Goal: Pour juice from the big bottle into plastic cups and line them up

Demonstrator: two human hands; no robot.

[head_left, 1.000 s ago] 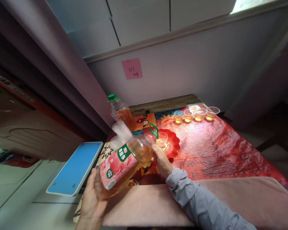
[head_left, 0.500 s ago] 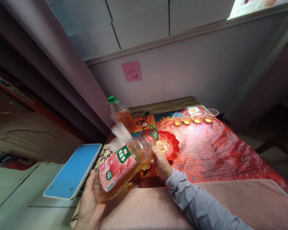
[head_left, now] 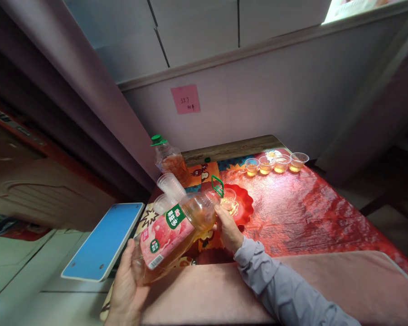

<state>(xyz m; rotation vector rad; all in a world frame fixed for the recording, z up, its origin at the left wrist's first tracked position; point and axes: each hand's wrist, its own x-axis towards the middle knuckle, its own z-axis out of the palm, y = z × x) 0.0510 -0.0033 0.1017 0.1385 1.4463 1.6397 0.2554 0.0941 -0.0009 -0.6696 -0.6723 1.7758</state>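
A large clear juice bottle [head_left: 172, 233] with a pink peach label and a green ring handle lies tilted across the front of the table, its neck toward the red tray. My left hand [head_left: 127, 280] cups the bottle's base from below. Near the neck, my right hand [head_left: 227, 226] is closed around the bottle's upper part, some fingers hidden behind it. Just past the neck, a small clear cup [head_left: 228, 199] sits on a scalloped red tray [head_left: 248, 210]; the bottle partly hides it. Whether liquid is flowing I cannot tell.
Several clear cups of yellow drink [head_left: 281, 164] stand in a row at the back right. Behind the held bottle are stacked plastic cups [head_left: 172, 188] and a second bottle [head_left: 172, 160] with a green cap. A green cap [head_left: 207, 160] lies near the back edge. A blue board [head_left: 104, 242] is at left.
The view has shifted very slightly. Both hands and the tilted bottle keep nearly the same pose; nothing has been taken up or let go.
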